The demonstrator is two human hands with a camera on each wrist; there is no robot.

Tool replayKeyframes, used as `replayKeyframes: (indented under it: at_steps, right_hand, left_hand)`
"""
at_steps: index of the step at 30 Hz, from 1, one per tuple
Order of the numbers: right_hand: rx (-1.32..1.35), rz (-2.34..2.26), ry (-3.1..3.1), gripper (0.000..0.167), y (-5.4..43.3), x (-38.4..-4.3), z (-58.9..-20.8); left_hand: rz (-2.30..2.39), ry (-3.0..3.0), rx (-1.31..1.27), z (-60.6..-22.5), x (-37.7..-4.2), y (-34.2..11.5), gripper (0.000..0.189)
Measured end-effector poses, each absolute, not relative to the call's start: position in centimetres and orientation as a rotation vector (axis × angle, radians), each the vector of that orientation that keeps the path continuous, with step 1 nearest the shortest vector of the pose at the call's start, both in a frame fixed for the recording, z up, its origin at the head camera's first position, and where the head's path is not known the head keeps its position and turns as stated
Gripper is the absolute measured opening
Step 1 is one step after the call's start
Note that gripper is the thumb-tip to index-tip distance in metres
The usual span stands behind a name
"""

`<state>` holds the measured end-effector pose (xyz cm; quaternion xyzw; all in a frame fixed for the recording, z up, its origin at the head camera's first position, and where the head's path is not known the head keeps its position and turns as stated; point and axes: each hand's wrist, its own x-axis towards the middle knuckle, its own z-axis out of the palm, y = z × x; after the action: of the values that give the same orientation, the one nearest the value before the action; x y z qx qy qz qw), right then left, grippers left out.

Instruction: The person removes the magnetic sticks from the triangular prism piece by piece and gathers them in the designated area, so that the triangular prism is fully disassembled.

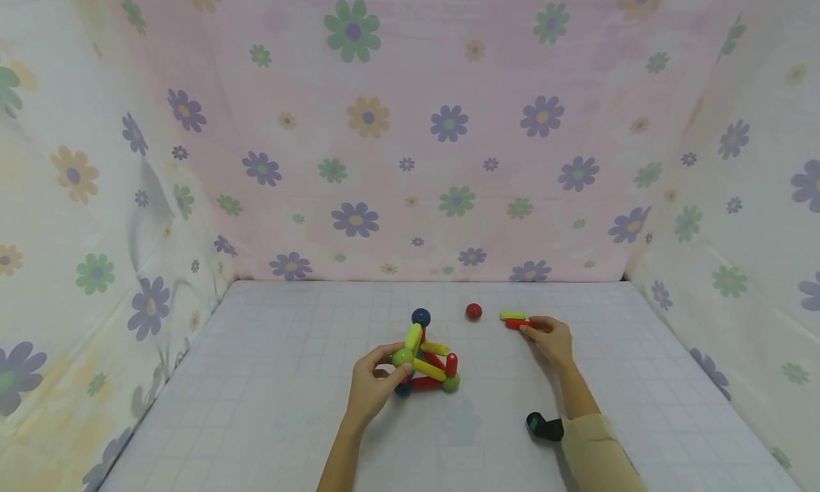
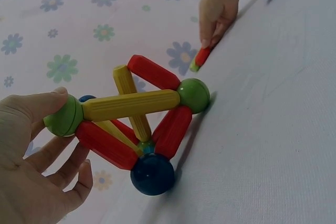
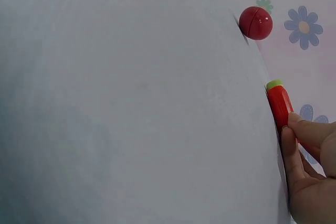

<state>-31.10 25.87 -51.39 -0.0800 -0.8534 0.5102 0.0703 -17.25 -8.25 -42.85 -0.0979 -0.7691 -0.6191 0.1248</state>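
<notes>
Thumb and fingers of my left hand (image 1: 373, 381) pinch a green ball (image 2: 64, 116) at one corner of a structure of coloured rods and balls. Yellow rods (image 2: 131, 105) and red rods (image 2: 107, 145) join that ball to a dark blue ball (image 2: 152, 174) and another green ball (image 2: 194, 96). A further blue ball (image 1: 421, 317) tops its far corner. Off to the right, my right hand (image 1: 552, 339) pinches the end of a red rod (image 3: 280, 106) lying on the table. Right beside this rod lies a yellow-green rod (image 1: 513, 315).
A loose red ball (image 1: 473, 311) sits between the structure and the loose rods. A black device (image 1: 544, 427) is at the right wrist, by the beige sleeve (image 1: 598, 449). Flowered cloth (image 1: 410, 157) walls the white table (image 1: 256, 406) at the back and sides.
</notes>
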Motion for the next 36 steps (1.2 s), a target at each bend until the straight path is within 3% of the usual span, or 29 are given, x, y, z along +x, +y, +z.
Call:
replayKeyframes:
  at_steps: [12, 21, 30, 36]
  right_hand:
    - [-0.246, 1.750, -2.524, 0.056, 25.9, -29.9, -51.3]
    - [-0.323, 1.724, -2.476, 0.050, 24.7, -27.8, -50.4]
    - [0.106, 2.007, -2.224, 0.040, 21.9, -26.7, -49.1]
    - [0.197, 2.119, -2.139, 0.037, 19.8, -26.1, -48.1]
  left_hand:
    - [-1.799, -2.230, -0.299, -42.9, -17.2, -8.3, 0.030]
    - [-1.791, -2.240, -0.291, -42.9, -17.2, -8.2, 0.030]
    - [-1.776, -2.239, -0.298, -42.8, -17.2, -8.2, 0.029]
    - [-1.783, -2.280, -0.311, -42.5, -17.2, -8.4, 0.029]
